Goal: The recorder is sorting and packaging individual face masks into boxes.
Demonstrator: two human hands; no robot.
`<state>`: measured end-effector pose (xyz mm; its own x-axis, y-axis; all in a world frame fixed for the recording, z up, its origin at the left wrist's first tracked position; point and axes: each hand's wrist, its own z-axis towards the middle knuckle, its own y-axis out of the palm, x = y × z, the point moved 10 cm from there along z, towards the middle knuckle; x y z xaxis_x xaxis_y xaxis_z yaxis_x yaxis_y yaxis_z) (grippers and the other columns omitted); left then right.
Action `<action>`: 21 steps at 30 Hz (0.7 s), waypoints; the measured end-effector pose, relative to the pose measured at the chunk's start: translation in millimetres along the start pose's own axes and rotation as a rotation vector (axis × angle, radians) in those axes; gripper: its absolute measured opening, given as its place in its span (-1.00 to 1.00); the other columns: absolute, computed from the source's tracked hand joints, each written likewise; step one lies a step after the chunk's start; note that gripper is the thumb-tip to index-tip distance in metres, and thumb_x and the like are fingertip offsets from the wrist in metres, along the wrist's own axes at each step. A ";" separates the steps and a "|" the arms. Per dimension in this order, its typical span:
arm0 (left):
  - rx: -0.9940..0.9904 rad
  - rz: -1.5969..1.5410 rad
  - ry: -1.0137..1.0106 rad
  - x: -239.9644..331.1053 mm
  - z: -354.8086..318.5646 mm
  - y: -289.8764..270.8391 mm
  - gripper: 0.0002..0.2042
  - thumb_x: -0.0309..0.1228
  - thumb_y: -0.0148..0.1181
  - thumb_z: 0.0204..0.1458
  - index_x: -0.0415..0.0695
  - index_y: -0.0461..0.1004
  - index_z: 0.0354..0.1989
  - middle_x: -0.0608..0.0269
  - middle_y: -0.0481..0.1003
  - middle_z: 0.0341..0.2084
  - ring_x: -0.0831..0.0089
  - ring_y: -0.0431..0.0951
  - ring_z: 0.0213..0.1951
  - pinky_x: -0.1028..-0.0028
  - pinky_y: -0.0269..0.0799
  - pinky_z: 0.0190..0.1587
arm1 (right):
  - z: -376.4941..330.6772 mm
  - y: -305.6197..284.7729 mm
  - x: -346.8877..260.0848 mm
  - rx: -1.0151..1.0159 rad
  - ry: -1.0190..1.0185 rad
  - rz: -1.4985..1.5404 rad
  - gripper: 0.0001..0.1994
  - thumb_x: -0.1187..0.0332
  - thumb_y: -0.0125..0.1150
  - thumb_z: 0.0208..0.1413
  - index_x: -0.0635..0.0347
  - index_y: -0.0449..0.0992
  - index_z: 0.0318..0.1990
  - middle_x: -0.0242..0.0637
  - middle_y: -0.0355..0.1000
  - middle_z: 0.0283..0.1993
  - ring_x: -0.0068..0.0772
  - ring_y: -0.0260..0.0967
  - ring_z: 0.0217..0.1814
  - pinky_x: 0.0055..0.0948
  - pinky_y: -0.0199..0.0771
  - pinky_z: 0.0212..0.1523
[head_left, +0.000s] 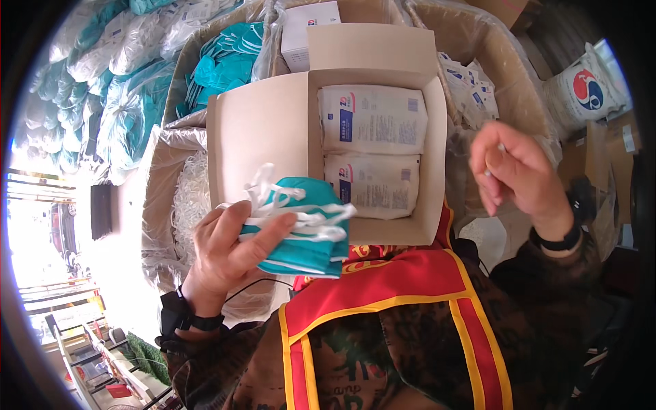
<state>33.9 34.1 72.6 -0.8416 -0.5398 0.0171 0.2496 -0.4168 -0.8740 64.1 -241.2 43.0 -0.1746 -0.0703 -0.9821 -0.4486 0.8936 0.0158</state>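
Head view: left hand (222, 256) fingers clamp teal masks (304, 229) with white straps; right hand (516, 167) fingers pinched, empty-looking, beside open box (263, 126) of packets (372, 119); judged mid-packing, next needs bagging

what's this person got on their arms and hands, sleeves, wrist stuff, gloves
Both hands are bare, no gloves. The left hand has a black band at the wrist, with a thin dark cord running from it toward the chest. The right hand also has a black wristband. Both sleeves are dark brown and green camouflage-like cloth, under a red vest edged in yellow.
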 end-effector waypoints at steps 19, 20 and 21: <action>-0.072 -0.089 0.182 42.3 30.4 13.5 -0.51 -0.27 0.37 -0.30 0.31 0.55 -0.05 0.25 0.31 -0.29 0.52 0.50 -0.57 0.52 0.50 -0.46 | 88.2 87.4 -21.3 -0.270 -0.452 -0.245 -0.87 0.44 0.10 0.25 0.24 0.49 -0.11 -0.44 0.46 -0.29 -0.57 0.40 -0.30 -0.57 0.40 -0.21; -0.081 -0.091 0.191 43.9 32.5 14.0 -0.51 -0.28 0.36 -0.31 0.31 0.55 -0.05 0.25 0.31 -0.30 0.52 0.50 -0.57 0.52 0.50 -0.47 | 89.6 91.8 -25.8 -0.293 -0.466 -0.297 -0.85 0.50 0.07 0.25 0.24 0.49 -0.06 -0.41 0.48 -0.22 -0.52 0.44 -0.26 -0.53 0.44 -0.15; -0.075 -0.092 0.195 45.5 34.7 13.1 -0.51 -0.28 0.35 -0.31 0.31 0.55 -0.05 0.25 0.31 -0.31 0.52 0.50 -0.58 0.52 0.50 -0.47 | 91.5 98.2 -25.8 -0.320 -0.427 -0.347 -0.82 0.51 0.09 0.23 0.22 0.49 -0.05 -0.38 0.50 -0.20 -0.48 0.47 -0.24 -0.52 0.44 -0.15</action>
<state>15.5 -21.3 78.8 -0.9377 -0.3472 0.0109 0.1369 -0.3984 -0.9069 104.8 -111.0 52.8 0.3634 -0.0896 -0.9273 -0.6673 0.6696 -0.3262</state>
